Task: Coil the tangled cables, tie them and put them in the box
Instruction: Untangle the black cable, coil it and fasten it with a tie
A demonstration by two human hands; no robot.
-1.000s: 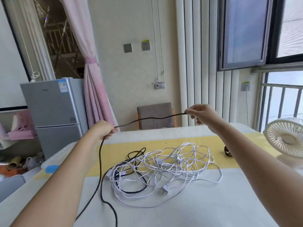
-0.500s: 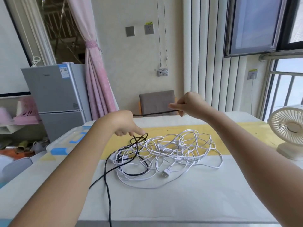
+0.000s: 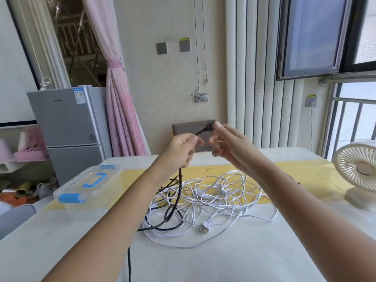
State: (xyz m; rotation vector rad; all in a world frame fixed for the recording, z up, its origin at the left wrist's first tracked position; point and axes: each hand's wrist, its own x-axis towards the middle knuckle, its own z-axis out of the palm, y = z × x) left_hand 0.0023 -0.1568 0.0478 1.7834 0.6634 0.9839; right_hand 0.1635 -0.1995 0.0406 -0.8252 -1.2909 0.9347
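A tangle of white cable (image 3: 213, 198) with a white plug lies on the table (image 3: 234, 259). A black cable (image 3: 179, 192) is mixed into it and rises to my left hand (image 3: 181, 147), which grips it above the pile. The cable's black end plug (image 3: 208, 127) sticks out beyond that hand. My right hand (image 3: 227, 143) is held beside the plug with fingers spread and relaxed, a fingertip close to the plug; contact is unclear. The clear plastic box (image 3: 89, 186) with blue latches sits shut at the table's left.
A white desk fan (image 3: 358, 171) stands at the table's right edge. A yellow runner (image 3: 305, 174) crosses the table under the cables. A grey chair back (image 3: 191, 129) is behind the table, a grey fridge (image 3: 69, 127) to the far left.
My hands have come together: the right hand let go of the black cable and opened, and the left hand now holds the cable close to its end plug.
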